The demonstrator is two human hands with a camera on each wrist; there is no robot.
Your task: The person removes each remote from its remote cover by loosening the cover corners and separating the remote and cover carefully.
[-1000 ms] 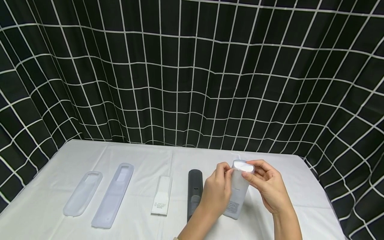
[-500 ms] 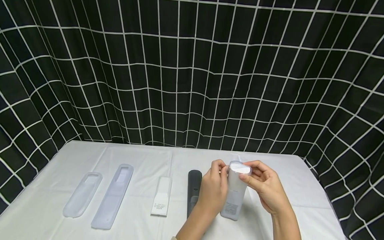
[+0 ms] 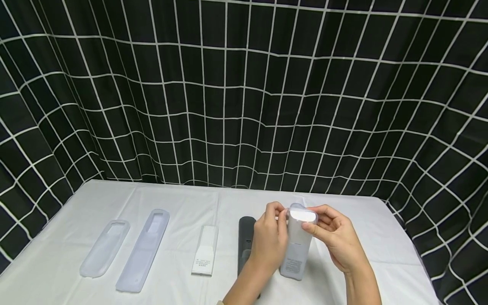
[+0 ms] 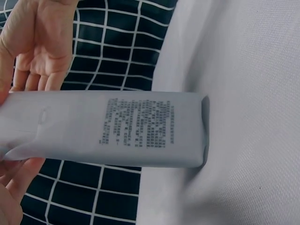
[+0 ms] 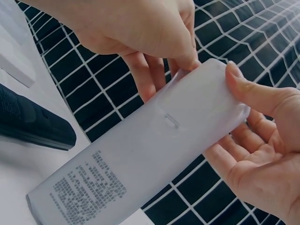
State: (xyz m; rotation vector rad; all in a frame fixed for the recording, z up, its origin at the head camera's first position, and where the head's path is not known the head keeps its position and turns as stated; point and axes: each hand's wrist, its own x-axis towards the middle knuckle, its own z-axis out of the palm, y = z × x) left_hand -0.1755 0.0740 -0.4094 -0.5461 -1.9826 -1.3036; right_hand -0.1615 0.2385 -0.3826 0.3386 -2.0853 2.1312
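Note:
A white remote control (image 3: 297, 248) stands tilted on its lower end on the table, its printed back facing me. A translucent sleeve (image 5: 136, 150) covers it, and small print shows through. My left hand (image 3: 270, 239) pinches the sleeve's edge at the upper left corner. On the other side my right hand (image 3: 337, 237) grips the upper end between thumb and fingers. The white end face shows between the two hands, with a clear fold of sleeve behind it. In the left wrist view, the lower end of the remote meets the white cloth (image 4: 248, 117).
A black remote (image 3: 247, 237) lies beside my left forearm, partly hidden by it. Left of that lies a smaller white remote (image 3: 205, 250). Two translucent sleeves, one long (image 3: 144, 250) and one shorter (image 3: 104, 249), lie at the left. A black grid curtain (image 3: 244, 93) hangs behind the table.
Both hands and the sleeved remote have shifted slightly left. The remote has turned a little, so its end face shows more squarely. Both hands keep their hold; the other things stay put.

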